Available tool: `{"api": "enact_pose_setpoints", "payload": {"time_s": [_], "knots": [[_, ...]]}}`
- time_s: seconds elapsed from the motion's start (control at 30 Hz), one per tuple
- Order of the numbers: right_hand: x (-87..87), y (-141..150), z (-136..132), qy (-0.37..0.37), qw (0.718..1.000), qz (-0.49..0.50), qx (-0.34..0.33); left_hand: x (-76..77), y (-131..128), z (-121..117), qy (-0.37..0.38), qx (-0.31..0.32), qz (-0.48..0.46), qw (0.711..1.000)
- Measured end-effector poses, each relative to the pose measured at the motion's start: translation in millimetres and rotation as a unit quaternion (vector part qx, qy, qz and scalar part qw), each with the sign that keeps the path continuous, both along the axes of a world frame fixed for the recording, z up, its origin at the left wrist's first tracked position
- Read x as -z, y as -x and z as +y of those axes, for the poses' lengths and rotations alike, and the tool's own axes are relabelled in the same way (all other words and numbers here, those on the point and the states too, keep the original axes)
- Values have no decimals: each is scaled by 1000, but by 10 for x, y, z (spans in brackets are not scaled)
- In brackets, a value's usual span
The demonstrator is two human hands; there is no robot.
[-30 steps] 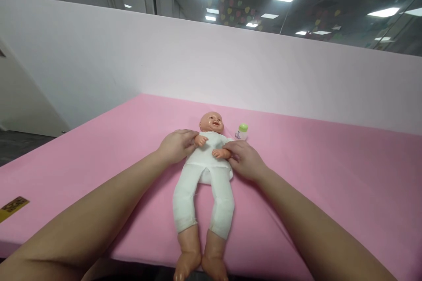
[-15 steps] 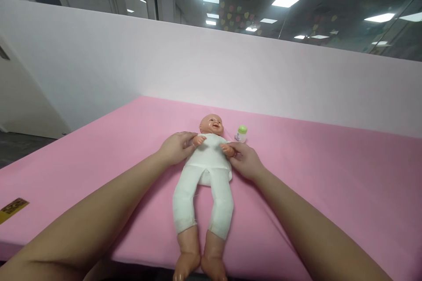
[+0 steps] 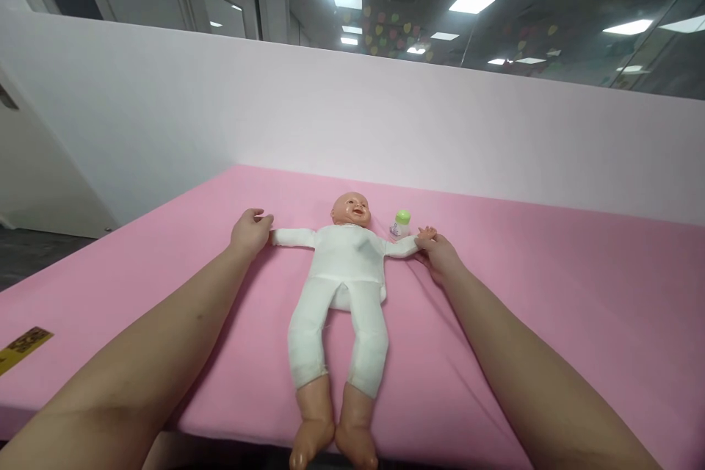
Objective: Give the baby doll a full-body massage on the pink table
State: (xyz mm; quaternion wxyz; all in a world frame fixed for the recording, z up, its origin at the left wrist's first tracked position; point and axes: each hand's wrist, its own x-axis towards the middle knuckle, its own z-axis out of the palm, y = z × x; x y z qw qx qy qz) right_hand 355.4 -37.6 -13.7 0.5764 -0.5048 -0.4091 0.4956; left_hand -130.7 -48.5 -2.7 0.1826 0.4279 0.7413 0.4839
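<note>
A baby doll (image 3: pixel 349 257) with a white cloth body lies on its back, its head away from me and its bare feet at the near edge. Both of its arms are stretched out sideways. My left hand (image 3: pixel 251 233) is closed round the end of the doll's arm on the left, hiding that doll hand. On the other side my right hand (image 3: pixel 439 255) pinches the doll's wrist, and the small doll fingers show above my own. Beside the doll's head, on the right, stands a small baby bottle (image 3: pixel 401 223) with a green cap.
The doll rests on a pink padded surface (image 3: pixel 545 323). A white wall (image 3: pixel 418 125) rises behind it, with glass above. On the left near corner is a yellow and black sticker (image 3: pixel 25 347).
Both doll arms have gone from folded over the chest to spread outward. My left hand has moved left and my right hand right, each with a doll arm.
</note>
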Motion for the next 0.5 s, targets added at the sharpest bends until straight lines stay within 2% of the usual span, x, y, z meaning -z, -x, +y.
{"api": "enact_pose_setpoints", "payload": {"time_s": [0.13, 0.27, 0.4, 0.5], "knots": [[42, -38, 54, 7, 1000, 20, -9, -17, 32, -65, 22, 42, 85, 995], [47, -32, 53, 2, 999, 27, -26, -234, -209, -293, -42, 37, 128, 990], [59, -37, 61, -2, 999, 19, -48, -548, -607, -780, -117, 108, 129, 979], [72, -23, 80, -9, 998, 20, -56, -714, -861, -1341, -147, 222, 91, 960]]}}
